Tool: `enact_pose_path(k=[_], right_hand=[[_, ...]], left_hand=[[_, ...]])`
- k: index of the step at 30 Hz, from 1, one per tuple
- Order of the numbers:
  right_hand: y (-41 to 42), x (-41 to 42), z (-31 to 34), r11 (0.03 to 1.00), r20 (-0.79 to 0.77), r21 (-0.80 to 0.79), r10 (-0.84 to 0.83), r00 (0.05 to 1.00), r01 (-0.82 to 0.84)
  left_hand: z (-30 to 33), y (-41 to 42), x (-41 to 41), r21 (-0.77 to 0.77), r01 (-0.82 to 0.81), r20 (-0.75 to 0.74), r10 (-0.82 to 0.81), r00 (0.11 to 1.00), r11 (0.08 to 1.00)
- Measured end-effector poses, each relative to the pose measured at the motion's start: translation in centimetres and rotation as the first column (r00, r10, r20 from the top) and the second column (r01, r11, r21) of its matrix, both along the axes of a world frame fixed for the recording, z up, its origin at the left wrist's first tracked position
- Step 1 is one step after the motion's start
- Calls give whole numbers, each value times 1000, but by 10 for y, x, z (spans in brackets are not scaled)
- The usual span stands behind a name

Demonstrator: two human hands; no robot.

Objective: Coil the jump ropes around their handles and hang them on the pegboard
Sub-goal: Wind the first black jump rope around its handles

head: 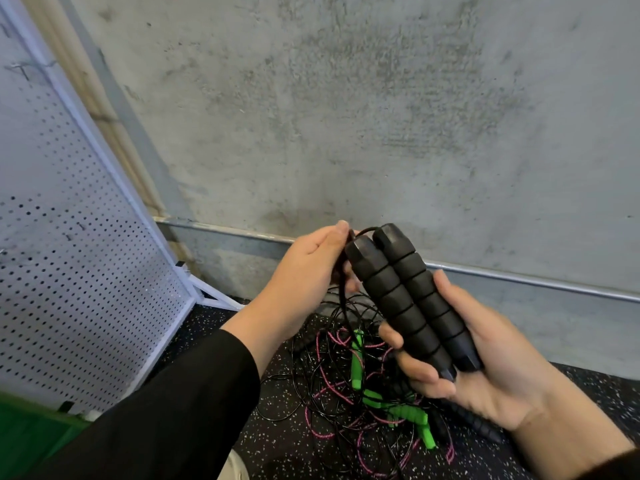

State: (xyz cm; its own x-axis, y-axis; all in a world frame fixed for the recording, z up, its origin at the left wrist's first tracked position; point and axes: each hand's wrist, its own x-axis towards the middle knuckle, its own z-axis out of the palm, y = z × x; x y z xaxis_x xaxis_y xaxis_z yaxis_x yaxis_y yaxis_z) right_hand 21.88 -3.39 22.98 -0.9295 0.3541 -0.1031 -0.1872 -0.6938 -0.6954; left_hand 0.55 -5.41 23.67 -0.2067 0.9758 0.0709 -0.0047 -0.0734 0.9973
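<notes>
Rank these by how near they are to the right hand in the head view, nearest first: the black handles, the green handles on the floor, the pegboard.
1. Black handles: held side by side in the right hand.
2. Green handles: on the floor below and left of that hand, tangled among black and pink ropes.
3. Pegboard: far left, beyond the left hand.

I count two hands: left hand (304, 271), right hand (491, 368). Two black foam handles (412, 296) side by side, both held in the right hand. One black cord (343, 289) pinched by the left. On the floor pile I make out three green handles (358, 365), maybe more hidden. Pink cords (325, 434) and black cords tangled, can't count them. One pegboard (69, 271).
</notes>
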Motion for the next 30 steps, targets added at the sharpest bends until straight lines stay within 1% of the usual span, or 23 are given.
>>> enact_pose_path(k=[2, 4, 5, 6, 8, 10, 11, 13, 15, 18, 21, 22, 24, 27, 30], right_hand=[[4, -1, -1, 999, -75, -34, -9, 997, 6], [9, -1, 0, 994, -178, -110, -28, 984, 8], [11, -1, 1, 990, -199, -135, -57, 978, 30], [13, 0, 2, 987, -176, -136, -107, 979, 83], [13, 0, 7, 966, -43, -54, -254, 966, 252], [10, -2, 12, 916, 89, 44, -402, 911, 399], [10, -3, 13, 893, 133, 89, -450, 883, 442], [10, -4, 12, 848, 195, 201, -525, 829, 490], [9, -7, 12, 787, 234, 366, -595, 769, 498], [6, -13, 12, 660, 243, 635, -663, 708, 401], [9, -14, 6, 481, 259, 846, -749, 609, 232], [10, -14, 4, 429, 254, 884, -772, 583, 184], [12, -16, 0, 359, 254, 929, -794, 552, 88], [12, -18, -5, 319, 284, 948, -806, 519, -23], [14, -19, -15, 235, 280, 960, -835, 475, -153]], left_hand=[[-1, -2, 8, -9, 36, 63, -35, 997, 999], [-3, -3, 16, -40, 69, 57, -67, 996, 997], [-3, -4, 20, -56, 81, 42, -79, 996, 995], [-3, -5, 23, -65, 88, 21, -86, 996, 994], [-3, -7, 28, -72, 82, -49, -86, 995, 994], [0, -8, 29, -78, 88, -126, -98, 987, 993], [1, -8, 29, -91, 92, -156, -105, 982, 992], [2, -9, 29, -143, 88, -141, -109, 984, 986], [1, -10, 28, -197, 90, -59, -104, 993, 976], [-1, -12, 25, -257, 96, -13, -103, 995, 962], [-3, -12, 23, -320, 88, -59, -112, 992, 944], [-4, -12, 23, -345, 85, -75, -118, 990, 935], [-7, -13, 23, -379, 101, -31, -122, 992, 920], [-9, -13, 23, -416, 117, 75, -94, 993, 902], [-11, -12, 24, -422, 111, 155, -48, 987, 900]])
